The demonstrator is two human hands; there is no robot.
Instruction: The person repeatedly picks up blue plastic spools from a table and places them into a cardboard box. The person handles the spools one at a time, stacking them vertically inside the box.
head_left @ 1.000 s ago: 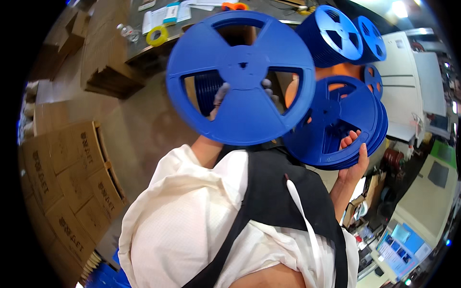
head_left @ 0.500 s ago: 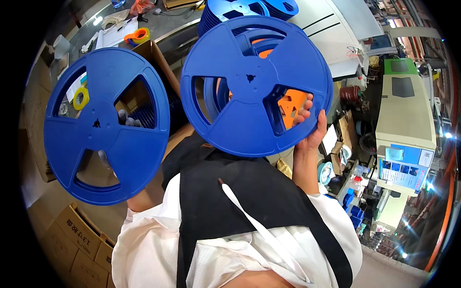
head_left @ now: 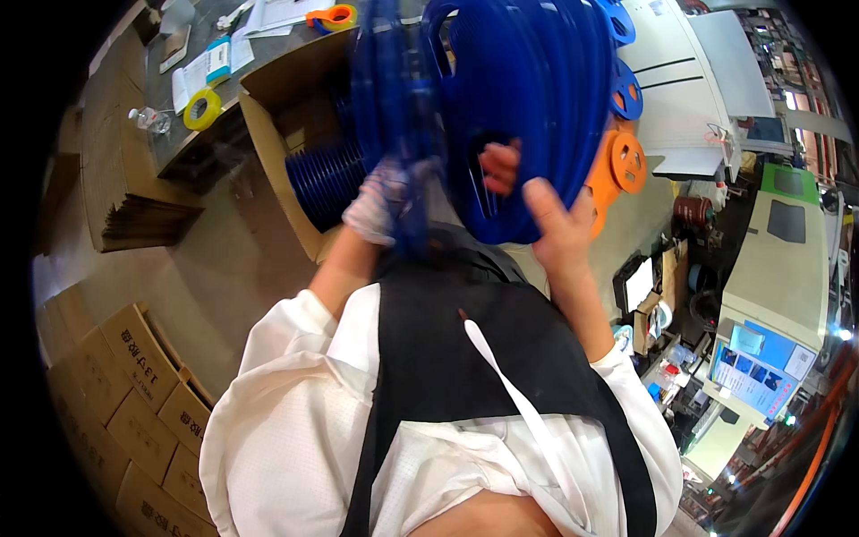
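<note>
My left hand (head_left: 380, 201), in a pale glove, grips a blue plastic reel (head_left: 386, 107) that is turned nearly edge-on and smeared by motion. Close on its right, my bare right hand (head_left: 557, 219) holds another blue reel (head_left: 479, 98) by the lower rim. Its fingers come through a window in the reel and the thumb lies on the outer edge. More blue rims show behind that reel; blur hides how many belong to my grip. An open cardboard box (head_left: 268, 166) below and left of the reels holds a row of blue reels (head_left: 324, 186) on edge.
Grey bench (head_left: 210, 27) at far left carries yellow tape (head_left: 202, 109), orange tape (head_left: 333, 18) and a bottle (head_left: 148, 120). Orange reels (head_left: 628, 163) stand beyond my right hand. Flattened cardboard (head_left: 134, 188) and closed cartons (head_left: 134, 394) are at left, a beige machine (head_left: 774, 251) at right.
The left reel has swung from face-on to nearly edge-on and moved right, up beside the right one. The right reel has also turned and shifted upward. The view has shifted, showing more of the box.
</note>
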